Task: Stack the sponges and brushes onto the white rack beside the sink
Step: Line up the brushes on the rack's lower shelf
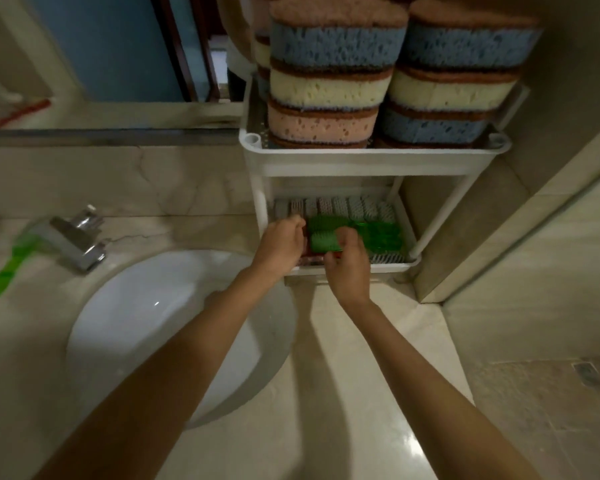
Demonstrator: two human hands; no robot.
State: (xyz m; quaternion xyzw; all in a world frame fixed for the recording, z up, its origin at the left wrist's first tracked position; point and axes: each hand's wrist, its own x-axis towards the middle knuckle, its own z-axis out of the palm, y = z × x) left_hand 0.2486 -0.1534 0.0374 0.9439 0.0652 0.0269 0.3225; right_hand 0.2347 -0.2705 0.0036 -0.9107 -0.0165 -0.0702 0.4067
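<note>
Right hand (347, 268) and left hand (281, 242) are pinched on a green brush (326, 237) at the front edge of the rack's (361, 157) lower shelf. Judged light, stiff, possibly slippery; best gripped by the body.

The white rack (371, 160) stands on the bench just right of the sink, with two tiers in view. Its upper tier holds stacks of thick sponges (329, 81) lying flat, each with a brown scouring face and a blue, cream or pink foam body. On its lower tier lie green brushes (329, 233), bristles up, over a row of grey ones at the back, while one more green brush (6, 268) lies on the bench left of the tap.
</note>
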